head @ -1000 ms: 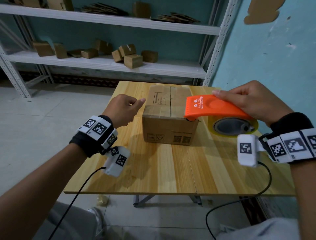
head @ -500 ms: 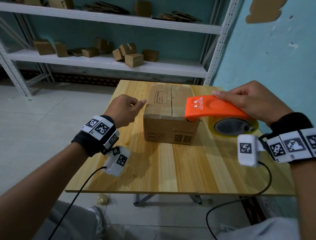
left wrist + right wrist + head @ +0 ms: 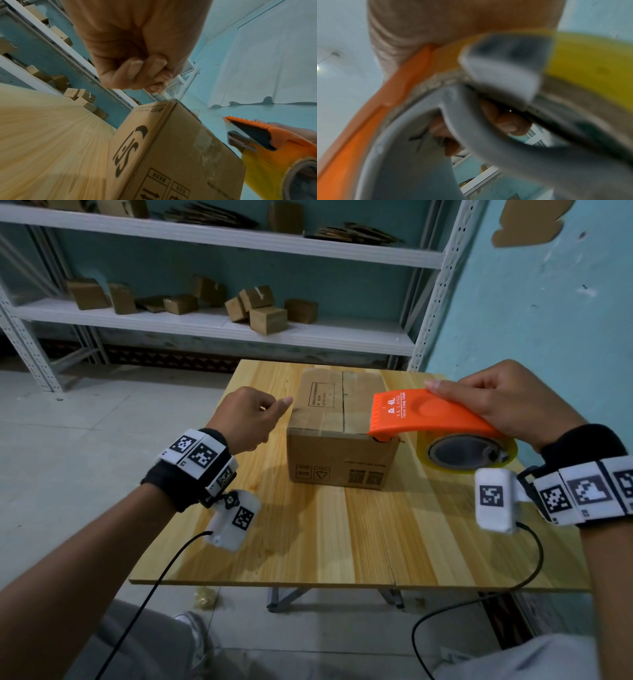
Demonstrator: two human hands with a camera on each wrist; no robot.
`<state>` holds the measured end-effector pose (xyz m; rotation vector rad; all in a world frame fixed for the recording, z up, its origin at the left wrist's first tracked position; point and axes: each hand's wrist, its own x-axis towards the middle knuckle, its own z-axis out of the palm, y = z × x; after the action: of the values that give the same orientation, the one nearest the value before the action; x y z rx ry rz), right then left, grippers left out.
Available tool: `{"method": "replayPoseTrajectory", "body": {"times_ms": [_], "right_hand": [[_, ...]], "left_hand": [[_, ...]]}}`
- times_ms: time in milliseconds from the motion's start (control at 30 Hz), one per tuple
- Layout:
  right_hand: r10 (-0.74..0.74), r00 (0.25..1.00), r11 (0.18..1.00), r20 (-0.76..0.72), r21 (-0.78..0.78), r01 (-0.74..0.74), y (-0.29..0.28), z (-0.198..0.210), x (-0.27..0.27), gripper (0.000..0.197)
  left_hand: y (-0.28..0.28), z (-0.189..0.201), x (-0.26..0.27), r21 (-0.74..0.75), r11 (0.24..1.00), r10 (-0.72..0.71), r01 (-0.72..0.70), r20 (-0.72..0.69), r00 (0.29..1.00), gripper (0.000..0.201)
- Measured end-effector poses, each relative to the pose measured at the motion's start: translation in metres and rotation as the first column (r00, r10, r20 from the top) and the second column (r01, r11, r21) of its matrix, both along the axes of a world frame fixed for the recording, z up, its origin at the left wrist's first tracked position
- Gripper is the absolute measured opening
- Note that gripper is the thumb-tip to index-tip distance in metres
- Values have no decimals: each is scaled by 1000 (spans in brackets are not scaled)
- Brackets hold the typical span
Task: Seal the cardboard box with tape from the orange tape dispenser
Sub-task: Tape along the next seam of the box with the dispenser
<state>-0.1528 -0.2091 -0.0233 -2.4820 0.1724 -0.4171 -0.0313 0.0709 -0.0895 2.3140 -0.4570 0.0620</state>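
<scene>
My right hand (image 3: 507,409) grips the orange tape dispenser (image 3: 424,416), fingers curled over its top and into the roll core. Its front end sits at the box's (image 3: 339,433) near right top corner, body trailing off to the right of the box. The box sits on the table (image 3: 342,542). My left hand (image 3: 250,419) is a loose fist holding nothing, just beside the box's left top edge. Top seam (image 3: 343,402) runs front to back, left of the dispenser nose; I judge the pull goes along it, away from me.
</scene>
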Motion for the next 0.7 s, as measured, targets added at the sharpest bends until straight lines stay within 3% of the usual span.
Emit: {"method": "replayPoseTrajectory", "body": {"times_ms": [700], "right_hand": [[6, 1000, 1000, -16, -23, -6, 0, -3, 3, 56]], "left_hand": [[0, -3, 2, 27, 1000, -7, 7, 1, 1000, 45]]}}
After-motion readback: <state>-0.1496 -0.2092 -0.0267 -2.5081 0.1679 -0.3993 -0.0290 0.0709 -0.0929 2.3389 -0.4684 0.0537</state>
